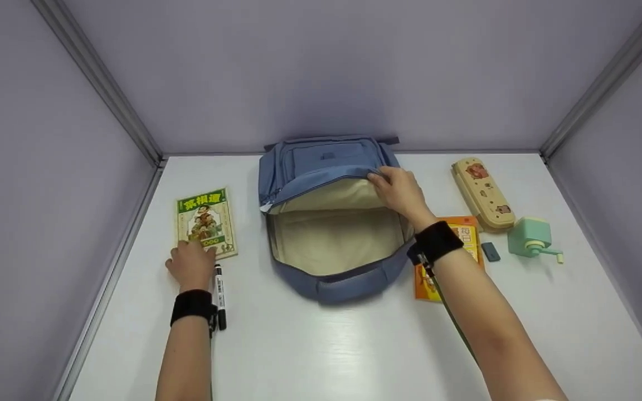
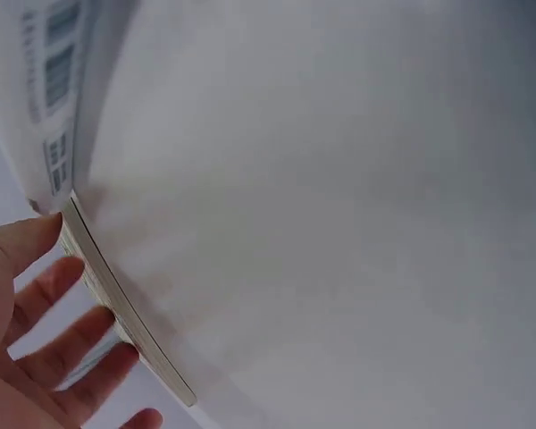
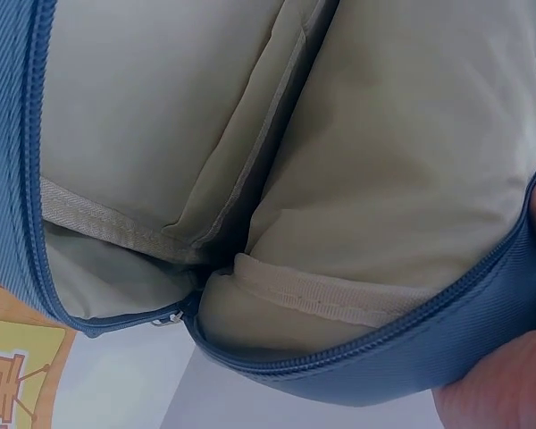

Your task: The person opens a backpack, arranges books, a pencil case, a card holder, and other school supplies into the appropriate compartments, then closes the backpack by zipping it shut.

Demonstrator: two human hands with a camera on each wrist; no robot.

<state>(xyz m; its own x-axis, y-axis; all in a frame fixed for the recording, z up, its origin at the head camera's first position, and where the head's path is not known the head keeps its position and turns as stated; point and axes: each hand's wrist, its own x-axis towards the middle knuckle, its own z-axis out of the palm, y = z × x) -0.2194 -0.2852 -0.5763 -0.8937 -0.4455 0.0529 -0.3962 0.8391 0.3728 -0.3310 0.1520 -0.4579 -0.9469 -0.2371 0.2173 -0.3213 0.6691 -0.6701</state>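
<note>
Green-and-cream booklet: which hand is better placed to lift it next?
Left, I'd judge: the left hand is at the near edge of the booklet, while the right hand holds the blue backpack open.

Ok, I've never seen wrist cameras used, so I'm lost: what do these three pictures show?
No robot here, just a person's bare hands. The wide picture comes from a head camera; each close-up comes from a camera on one wrist. The right hand grips the upper edge of an open blue backpack. The left hand touches a green-and-cream book, near a marker. Also on the white table: an orange-and-yellow book, a cream case, a small dark block and a green cranked box.
</note>
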